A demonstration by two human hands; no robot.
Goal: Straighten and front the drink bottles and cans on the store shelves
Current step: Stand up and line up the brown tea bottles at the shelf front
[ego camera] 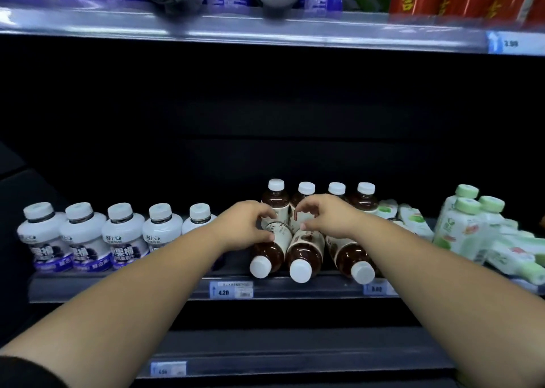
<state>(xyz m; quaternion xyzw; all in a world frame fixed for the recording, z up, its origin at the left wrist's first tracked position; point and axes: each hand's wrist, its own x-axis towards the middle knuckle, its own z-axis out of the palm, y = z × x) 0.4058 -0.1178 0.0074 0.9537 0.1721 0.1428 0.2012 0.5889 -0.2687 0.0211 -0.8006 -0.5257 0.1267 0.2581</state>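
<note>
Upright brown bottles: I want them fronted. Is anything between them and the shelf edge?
Yes: three fallen bottles lie caps outward along the shelf edge, right in front of the upright bottles. The left hand holds the leftmost one.

Room above white bottles [124, 234], seemingly — toppled brown bottles [303, 255] block front.

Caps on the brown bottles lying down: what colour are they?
White caps on the brown bottles, clearest in the head view.
</note>
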